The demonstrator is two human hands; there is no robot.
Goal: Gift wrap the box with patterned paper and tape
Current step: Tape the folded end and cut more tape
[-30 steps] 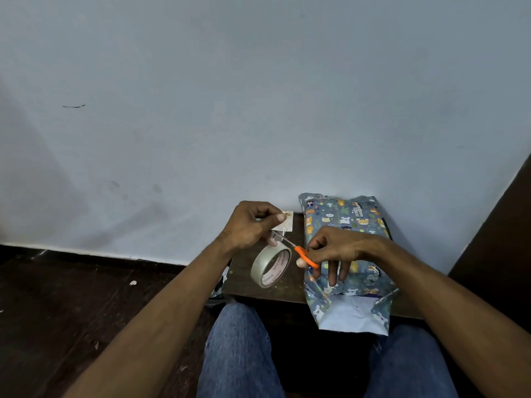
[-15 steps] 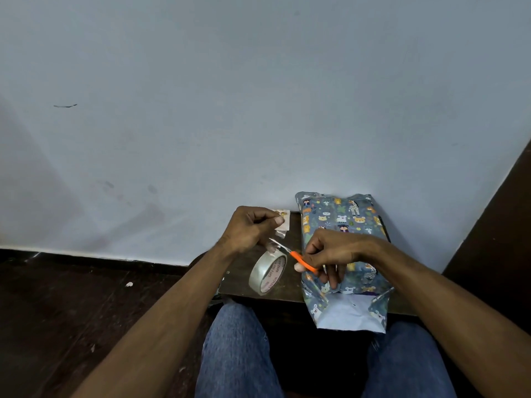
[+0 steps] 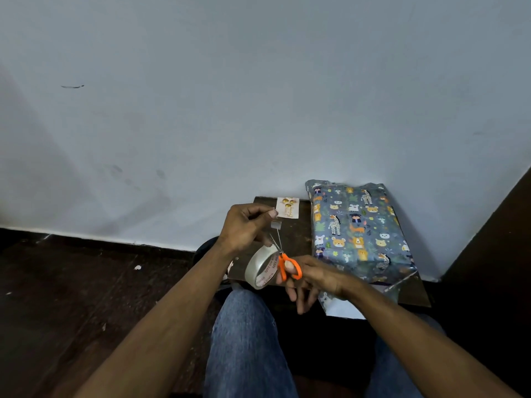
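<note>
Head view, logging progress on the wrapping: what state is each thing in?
Box: paper-covered on top, near end flap unsealed.
Tape roll: on edge.
Tape strip: pinched by left hand.
Scissors: held by right hand, blades nearly closed.
Gift tag: flat on board.

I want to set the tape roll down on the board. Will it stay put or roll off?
The tape roll is a thin-walled hollow ring, so it is probably light and apt to roll if stood on edge. Laid flat on the board it should stay. Its glossy side looks slippery.
</note>
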